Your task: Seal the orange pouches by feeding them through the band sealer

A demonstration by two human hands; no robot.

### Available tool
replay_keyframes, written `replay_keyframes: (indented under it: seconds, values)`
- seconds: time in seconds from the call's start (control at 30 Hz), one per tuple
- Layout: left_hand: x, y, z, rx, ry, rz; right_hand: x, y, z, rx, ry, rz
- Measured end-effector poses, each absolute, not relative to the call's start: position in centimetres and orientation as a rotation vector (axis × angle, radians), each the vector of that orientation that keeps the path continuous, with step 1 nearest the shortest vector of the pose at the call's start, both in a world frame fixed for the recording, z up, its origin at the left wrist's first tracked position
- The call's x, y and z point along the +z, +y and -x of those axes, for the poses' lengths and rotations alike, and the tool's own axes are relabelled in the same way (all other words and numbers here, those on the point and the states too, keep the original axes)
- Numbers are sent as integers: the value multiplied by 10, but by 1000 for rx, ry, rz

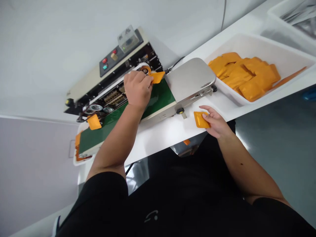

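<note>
As the left hand (137, 89) bends at the wrist over a band sealer (85, 84), its fingers (148, 82) curl nearly closed, tips at an orange pouch (156, 77) that juts right beside a small roller (145, 69); whether they pinch or only press it cannot be told. The left forearm slants up from the near left, crossing above a green belt (158, 98), with a steel cover (191, 79) just to the right of the pouch. The right hand (216, 122) hangs well apart, over a white table (158, 138) near its near edge, fingers partly spread and thumb and fingertips holding a second pouch (201, 119) by its side. Open tabletop lies between that pouch and the sealer's front foot (180, 111). Far right, a white tub (247, 42) holds a heap of orange pouches (242, 75) at the table's edge, a second tub (283, 13) beyond it. Another pouch (94, 121) lies on the belt's left part, and more orange (77, 140) shows at the belt's left end, near a red-and-green button panel (116, 57) on the far side.
</note>
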State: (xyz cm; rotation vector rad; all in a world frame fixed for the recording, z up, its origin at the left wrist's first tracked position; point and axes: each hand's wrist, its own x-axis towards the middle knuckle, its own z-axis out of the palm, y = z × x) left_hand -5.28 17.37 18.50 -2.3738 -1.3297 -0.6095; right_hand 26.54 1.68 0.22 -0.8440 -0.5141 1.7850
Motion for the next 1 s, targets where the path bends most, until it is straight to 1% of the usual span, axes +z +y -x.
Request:
replay_keyframes:
  seconds: [0.2, 0.3, 0.47, 0.6, 0.7, 0.83, 0.9, 1.0]
  values:
    - [193, 154, 50, -478, -1516, 2261, 3, 17, -267, 1791, -522, 844]
    - [188, 153, 58, -543, -1515, 2257, 4, 15, -265, 1771, -525, 863]
    - [177, 165, 83, -708, -1346, 2310, 6, 10, -258, 1690, -575, 916]
    - [176, 128, 84, -739, -1362, 2292, 5, 3, -249, 1560, -590, 990]
    - [159, 65, 64, -702, -1278, 2388, 6, -5, -240, 1491, -534, 1039]
    - [117, -13, 27, -536, -905, 2660, 16, -21, -223, 1552, -432, 1032]
    - [101, -30, 14, -498, -820, 2749, 23, -28, -214, 1590, -454, 1025]
    - [92, -33, 8, -517, -773, 2795, 34, -36, -206, 1629, -569, 1032]
